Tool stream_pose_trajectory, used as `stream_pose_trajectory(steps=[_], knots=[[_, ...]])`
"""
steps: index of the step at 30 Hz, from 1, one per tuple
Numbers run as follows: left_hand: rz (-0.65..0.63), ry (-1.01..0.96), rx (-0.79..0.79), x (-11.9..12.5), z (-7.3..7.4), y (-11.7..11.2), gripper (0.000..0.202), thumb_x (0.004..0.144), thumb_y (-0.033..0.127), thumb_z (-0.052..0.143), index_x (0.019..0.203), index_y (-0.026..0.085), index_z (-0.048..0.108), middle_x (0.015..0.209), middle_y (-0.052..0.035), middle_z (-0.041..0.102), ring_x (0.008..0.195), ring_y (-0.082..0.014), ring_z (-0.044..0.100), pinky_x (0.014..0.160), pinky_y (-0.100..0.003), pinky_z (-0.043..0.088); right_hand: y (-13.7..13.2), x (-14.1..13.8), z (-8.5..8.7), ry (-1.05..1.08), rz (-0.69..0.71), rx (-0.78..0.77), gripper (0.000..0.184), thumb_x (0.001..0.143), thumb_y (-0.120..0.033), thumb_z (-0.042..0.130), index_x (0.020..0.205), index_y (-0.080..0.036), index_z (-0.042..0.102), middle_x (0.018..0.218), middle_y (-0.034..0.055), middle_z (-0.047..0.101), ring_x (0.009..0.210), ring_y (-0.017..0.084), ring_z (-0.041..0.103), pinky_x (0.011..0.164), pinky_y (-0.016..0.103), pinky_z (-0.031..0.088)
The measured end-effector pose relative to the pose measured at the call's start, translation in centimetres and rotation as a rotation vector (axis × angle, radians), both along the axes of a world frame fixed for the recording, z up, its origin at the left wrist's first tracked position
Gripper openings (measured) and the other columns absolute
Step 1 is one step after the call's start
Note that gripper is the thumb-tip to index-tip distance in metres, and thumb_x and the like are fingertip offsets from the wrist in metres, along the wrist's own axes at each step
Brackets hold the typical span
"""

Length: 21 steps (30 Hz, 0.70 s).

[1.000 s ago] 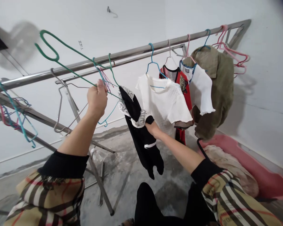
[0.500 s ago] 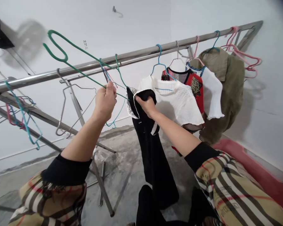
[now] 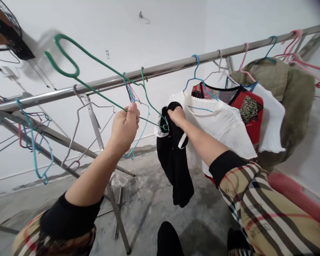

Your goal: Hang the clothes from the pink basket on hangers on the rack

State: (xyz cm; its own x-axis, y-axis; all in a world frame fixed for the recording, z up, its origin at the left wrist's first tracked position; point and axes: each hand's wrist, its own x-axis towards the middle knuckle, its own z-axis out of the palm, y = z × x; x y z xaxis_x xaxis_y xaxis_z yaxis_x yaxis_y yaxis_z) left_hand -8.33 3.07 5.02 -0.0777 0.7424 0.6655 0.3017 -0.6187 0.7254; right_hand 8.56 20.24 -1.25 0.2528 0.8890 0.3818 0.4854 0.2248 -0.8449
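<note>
My left hand is closed around the lower wire of a green clothes hanger. The hanger's hook points to the upper left, and its far end reaches into the neck area of a black garment with white lace trim. My right hand pinches the garment's upper edge, its fingers partly hidden by the cloth. The lower part of the black cloth hangs down freely. Just behind my right hand hangs a white knit top on a blue hanger.
A metal drying rail runs across. Along it hang a red patterned top, a white ribbed top, an olive garment and pink hangers. At left are a bare grey hanger and blue hangers. A pink tub stands lower right.
The black garment has risen, and its lower end hangs higher above the floor. The hanger's far end now shows inside the garment's opening. My view has shifted slightly left.
</note>
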Motion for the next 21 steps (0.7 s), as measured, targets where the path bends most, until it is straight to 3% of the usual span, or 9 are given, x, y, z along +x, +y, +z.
stream_pose_trajectory(steps=[2,5,10,12,14,15,18,20,21], knots=[[-0.028,-0.035,-0.011,-0.1,-0.1,0.0,0.046,0.092,0.051,0.049,0.058,0.022,0.038,0.048,0.0047,0.03,0.039,-0.0091,0.026,0.037,-0.026,0.018,0.8,1.1,-1.5,0.007,-0.039,-0.072,0.029,0.08,-0.032,0.058,0.094,-0.008,0.066,0.109,0.0237,0.067,0.112,0.036,0.062,0.097,0.047,0.045],[-0.029,-0.049,-0.025,-0.1,-0.9,0.5,0.044,0.092,0.05,0.05,0.06,0.022,0.041,0.05,0.0043,0.033,0.039,-0.0085,0.027,0.037,-0.025,0.019,-0.1,2.0,-5.3,0.031,-0.037,-0.162,0.023,0.078,-0.03,0.06,0.088,-0.011,0.066,0.103,0.021,0.07,0.107,0.035,0.065,0.094,0.043,0.048],[-0.08,-0.113,-0.1,0.1,-2.3,1.3,0.038,0.09,0.047,0.053,0.065,0.02,0.047,0.053,0.0038,0.04,0.039,-0.0069,0.031,0.035,-0.022,0.023,-6.8,3.1,-11.5,0.114,0.1,-0.216,0.015,0.075,-0.026,0.063,0.082,-0.013,0.069,0.086,0.0111,0.073,0.094,0.028,0.068,0.087,0.035,0.051],[-0.082,-0.16,-0.16,0.2,-2.5,1.3,0.029,0.089,0.043,0.056,0.071,0.02,0.052,0.057,0.0036,0.045,0.038,-0.0057,0.034,0.035,-0.021,0.024,-10.3,4.2,-12.2,0.138,0.186,-0.196,0.017,0.075,-0.024,0.063,0.088,-0.015,0.07,0.09,0.0064,0.074,0.094,0.023,0.068,0.088,0.032,0.051],[-0.086,-0.21,-0.219,0.3,-3.1,1.0,0.018,0.085,0.038,0.061,0.089,0.02,0.058,0.063,0.0043,0.05,0.038,-0.0046,0.036,0.035,-0.019,0.025,-13.9,5.9,-11.7,0.181,0.28,-0.158,0.021,0.075,-0.023,0.064,0.093,-0.016,0.071,0.095,0.0034,0.074,0.095,0.021,0.067,0.09,0.033,0.051],[-0.093,-0.242,-0.247,0.5,-3.8,0.6,0.024,0.083,0.035,0.064,0.102,0.022,0.058,0.067,0.0046,0.052,0.038,-0.0042,0.037,0.035,-0.019,0.025,-15.6,6.9,-11.0,0.217,0.311,-0.134,0.022,0.074,-0.022,0.064,0.094,-0.017,0.072,0.096,0.0026,0.074,0.095,0.021,0.067,0.092,0.034,0.051],[-0.123,-0.338,-0.343,1.9,-8.4,-1.0,0.064,0.079,0.035,0.068,0.137,0.029,0.04,0.084,0.0017,0.061,0.042,-0.0042,0.041,0.037,-0.018,0.028,-20.3,10.0,-8.3,0.371,0.311,-0.052,0.022,0.072,-0.02,0.066,0.093,-0.016,0.071,0.094,0.0022,0.074,0.094,0.022,0.068,0.092,0.038,0.052],[-0.188,-0.324,-0.434,3.8,-13.5,-2.7,0.081,0.079,0.041,0.068,0.148,0.033,0.026,0.104,-0.0044,0.064,0.048,-0.0056,0.048,0.039,-0.02,0.034,-23.2,11.7,-6.4,0.453,0.198,0.013,0.024,0.072,-0.022,0.068,0.096,-0.017,0.07,0.092,0.0014,0.073,0.094,0.022,0.068,0.091,0.039,0.053],[-0.301,-0.236,-0.51,5.1,-16.4,-3.6,0.089,0.078,0.044,0.069,0.151,0.037,0.018,0.118,-0.0083,0.062,0.052,-0.0071,0.052,0.043,-0.021,0.04,-24.7,12.4,-5.6,0.476,0.116,0.041,0.026,0.073,-0.025,0.069,0.098,-0.018,0.069,0.09,0.0014,0.073,0.094,0.023,0.069,0.09,0.04,0.054]])
